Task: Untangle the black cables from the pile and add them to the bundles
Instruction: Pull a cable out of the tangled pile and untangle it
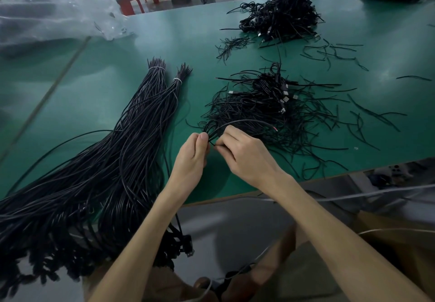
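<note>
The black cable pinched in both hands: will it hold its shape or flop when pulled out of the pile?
Probably springy: the cable arcs above the pile unsupported. Likely light, pinched only by fingertips. It may snag, since neighbouring strands cross it.

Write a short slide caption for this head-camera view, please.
Two bare hands, left hand and right hand, pinch black cables beside tied bundles.

On the table (117, 85), the bundles (131, 141) lie to my left and the pile (270, 106) to my right. My hands (219, 153) meet between them. A second heap (282, 17) sits behind the pile.
</note>
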A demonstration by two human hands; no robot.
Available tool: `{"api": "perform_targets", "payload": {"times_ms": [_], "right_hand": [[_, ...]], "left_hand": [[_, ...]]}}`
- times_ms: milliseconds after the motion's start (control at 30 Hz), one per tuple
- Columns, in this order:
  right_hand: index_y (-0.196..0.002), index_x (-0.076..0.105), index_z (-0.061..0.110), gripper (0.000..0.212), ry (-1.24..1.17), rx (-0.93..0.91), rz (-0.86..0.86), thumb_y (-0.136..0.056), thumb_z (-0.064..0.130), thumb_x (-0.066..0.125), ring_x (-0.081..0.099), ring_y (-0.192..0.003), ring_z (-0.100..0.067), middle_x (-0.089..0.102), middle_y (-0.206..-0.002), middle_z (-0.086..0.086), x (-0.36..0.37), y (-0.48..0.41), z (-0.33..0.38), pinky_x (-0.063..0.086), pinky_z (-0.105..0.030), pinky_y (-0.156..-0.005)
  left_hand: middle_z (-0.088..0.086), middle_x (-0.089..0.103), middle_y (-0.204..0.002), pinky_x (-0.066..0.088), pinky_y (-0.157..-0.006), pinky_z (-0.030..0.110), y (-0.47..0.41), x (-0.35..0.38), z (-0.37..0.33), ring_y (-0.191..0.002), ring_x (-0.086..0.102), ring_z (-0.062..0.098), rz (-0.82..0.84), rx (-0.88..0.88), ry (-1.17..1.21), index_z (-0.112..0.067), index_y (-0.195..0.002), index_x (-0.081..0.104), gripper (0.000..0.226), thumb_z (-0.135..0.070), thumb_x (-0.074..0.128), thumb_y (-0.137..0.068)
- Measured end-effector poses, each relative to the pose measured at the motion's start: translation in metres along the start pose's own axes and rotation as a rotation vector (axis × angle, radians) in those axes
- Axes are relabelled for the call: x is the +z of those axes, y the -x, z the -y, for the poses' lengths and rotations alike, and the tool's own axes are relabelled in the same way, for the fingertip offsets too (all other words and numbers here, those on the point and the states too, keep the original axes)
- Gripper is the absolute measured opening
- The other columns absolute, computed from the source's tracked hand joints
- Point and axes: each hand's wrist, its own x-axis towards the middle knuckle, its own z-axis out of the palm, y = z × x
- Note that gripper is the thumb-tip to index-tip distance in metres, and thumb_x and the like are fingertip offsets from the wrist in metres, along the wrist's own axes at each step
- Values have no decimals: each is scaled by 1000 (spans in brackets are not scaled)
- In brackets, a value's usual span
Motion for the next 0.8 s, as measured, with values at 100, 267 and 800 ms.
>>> {"api": "perform_targets", "payload": {"times_ms": [100, 267, 800], "right_hand": [[-103, 70, 3, 17, -32, 29, 26, -101, 18, 62, 63, -84, -17, 61, -99, -5, -1, 0, 0, 58, -34, -67], [-121, 59, 4, 51, -138, 177, 92, -102, 51, 53, 46, -83, -2, 48, -107, 10, -1, -4, -4, 48, -25, -71], [-142, 53, 46, 45, -614, 233, 187, -98, 54, 61, 58, -97, -4, 63, -125, 11, 2, -8, -17, 41, -8, -77]], "left_hand": [[-16, 40, -58, 30, -48, 16, 1, -1, -2, -51, 33, 4, -5, -17, 23, -18, -77, 42, 38, -31, 37, -113], [-8, 34, -62, 24, -41, 18, 3, -5, -8, -48, 27, 7, 46, -95, 152, -17, -78, 42, 37, -30, 37, -113], [-11, 34, -61, 23, -41, 18, 6, -10, -14, -47, 27, 6, 209, -70, 187, -20, -76, 44, 36, -38, 44, -106]]}}
